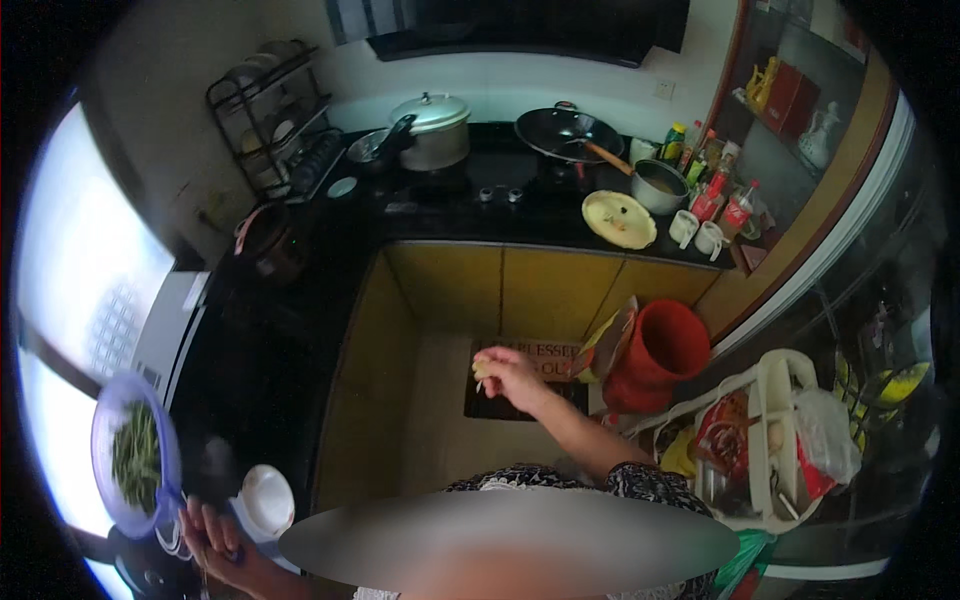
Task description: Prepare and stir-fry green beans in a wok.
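Observation:
My right hand [511, 377] is out over the floor, its fingertips closed on a small pale yellowish piece [482, 368], too small to name surely. My left hand [215, 541] is at the counter's lower left, fingers partly bent, close by the rim of a purple plastic colander [169, 442]. Whether it grips anything is hard to see; something small and dark shows by the palm. Green beans [136, 457] lie in the colander, which looks tilted in this view. Just right of the fingers stands a white bowl [268, 501].
A black countertop [255, 360] runs left and across the back, bearing a pressure cooker [435, 139], a wok [555, 135], a saucepan [660, 196], a cream plate [619, 225] and several bottles. On the right stand a red bin [626, 379] and a cream storage rack [765, 465]. A mat [487, 405] covers floor below.

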